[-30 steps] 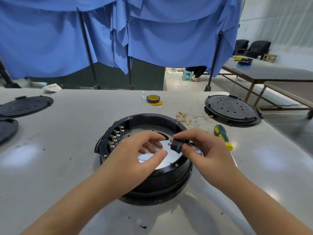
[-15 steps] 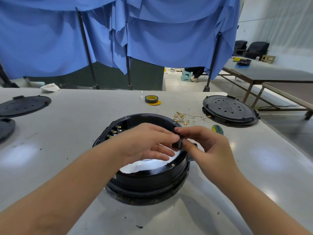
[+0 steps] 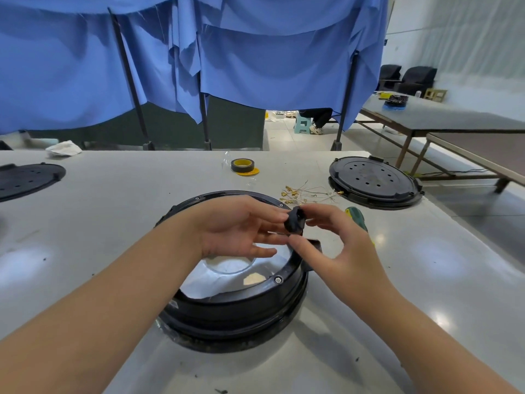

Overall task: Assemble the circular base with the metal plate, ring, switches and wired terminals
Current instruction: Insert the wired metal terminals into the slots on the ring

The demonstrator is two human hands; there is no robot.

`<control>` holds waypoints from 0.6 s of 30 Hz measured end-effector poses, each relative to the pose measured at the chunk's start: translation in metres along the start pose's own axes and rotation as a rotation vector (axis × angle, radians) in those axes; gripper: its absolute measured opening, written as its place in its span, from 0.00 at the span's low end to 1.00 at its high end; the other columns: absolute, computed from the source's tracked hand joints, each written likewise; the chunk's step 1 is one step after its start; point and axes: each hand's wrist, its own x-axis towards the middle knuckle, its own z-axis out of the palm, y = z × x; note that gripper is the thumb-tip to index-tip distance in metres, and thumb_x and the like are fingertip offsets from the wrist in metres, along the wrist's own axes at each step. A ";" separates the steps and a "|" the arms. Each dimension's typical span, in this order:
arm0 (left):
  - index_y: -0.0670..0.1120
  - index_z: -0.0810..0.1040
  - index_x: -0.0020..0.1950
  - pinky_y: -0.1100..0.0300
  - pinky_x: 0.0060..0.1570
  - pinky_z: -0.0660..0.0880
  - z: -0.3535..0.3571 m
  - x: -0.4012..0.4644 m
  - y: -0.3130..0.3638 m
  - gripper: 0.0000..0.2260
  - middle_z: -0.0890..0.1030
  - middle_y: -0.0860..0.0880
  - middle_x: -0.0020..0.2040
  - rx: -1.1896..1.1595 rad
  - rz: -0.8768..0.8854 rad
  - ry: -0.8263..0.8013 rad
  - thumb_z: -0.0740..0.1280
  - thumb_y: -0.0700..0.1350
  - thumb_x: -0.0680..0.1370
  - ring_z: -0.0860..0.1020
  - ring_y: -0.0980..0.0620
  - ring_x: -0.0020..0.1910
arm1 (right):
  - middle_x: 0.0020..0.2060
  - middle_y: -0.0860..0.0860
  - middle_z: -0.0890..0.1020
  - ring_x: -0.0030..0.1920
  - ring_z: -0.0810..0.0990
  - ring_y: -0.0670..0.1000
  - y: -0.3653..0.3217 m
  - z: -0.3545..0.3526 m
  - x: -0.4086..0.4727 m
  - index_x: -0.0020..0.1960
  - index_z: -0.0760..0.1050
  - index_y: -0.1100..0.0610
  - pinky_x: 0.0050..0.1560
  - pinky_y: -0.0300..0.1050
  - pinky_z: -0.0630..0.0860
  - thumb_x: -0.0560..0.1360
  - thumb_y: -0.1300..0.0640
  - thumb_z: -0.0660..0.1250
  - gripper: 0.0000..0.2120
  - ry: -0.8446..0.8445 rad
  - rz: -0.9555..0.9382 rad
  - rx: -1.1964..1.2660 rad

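A: Starting at the far left of the grey table point(image 3: 93, 211), a flat black perforated disc point(image 3: 27, 180) lies at the edge, with a crumpled white cloth point(image 3: 64, 148) behind it near the blue curtain point(image 3: 255, 64).

B: And moving in, the left hand point(image 3: 235, 226) hovers over the circular base point(image 3: 235, 305), palm turned inward, fingers mostly straight and spread, with the fingertips up against the small black switch point(image 3: 295, 221). I can't tell whether that hand really grips it or just steadies it.

A: The base sits on the table right in front of the person, and the shiny metal plate point(image 3: 227, 277) shows inside its black ring, under the left hand.

B: The switch is up in the air above the base's far right rim, between the two hands. The right hand point(image 3: 341, 251) has it pinched, thumb below and index finger curled over the top, the other fingers loose.

A: Behind them, a roll of tape point(image 3: 242, 165) rests on a yellow piece. To the right lies a loose bundle of wired terminals point(image 3: 306, 193) with brass ends.

B: Just past the right hand, a green-handled screwdriver point(image 3: 356, 217) pokes out, and beyond it sits a second black disc point(image 3: 373, 182).
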 end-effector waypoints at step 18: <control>0.44 0.87 0.45 0.59 0.45 0.82 0.001 0.009 -0.008 0.07 0.85 0.45 0.43 0.062 0.046 0.211 0.69 0.36 0.74 0.84 0.51 0.41 | 0.43 0.37 0.81 0.49 0.78 0.37 0.012 0.002 0.000 0.49 0.77 0.46 0.47 0.23 0.69 0.75 0.58 0.61 0.09 -0.001 -0.005 -0.035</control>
